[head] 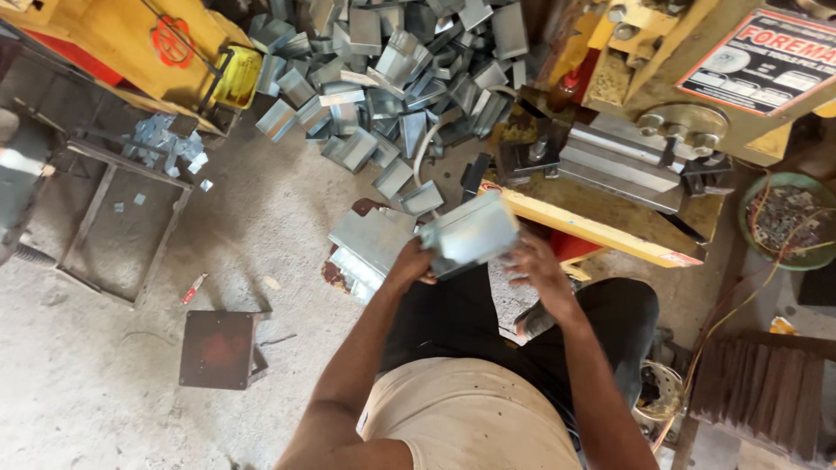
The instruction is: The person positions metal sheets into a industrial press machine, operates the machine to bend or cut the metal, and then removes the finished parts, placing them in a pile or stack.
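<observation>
Both hands grip the metal sheet piece (470, 235), long axis left-right.

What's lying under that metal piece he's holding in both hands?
Under the bent sheet piece, held by the left hand and right hand, a stack of flat sheets shows at its left. The floor straight beneath is hidden.
</observation>
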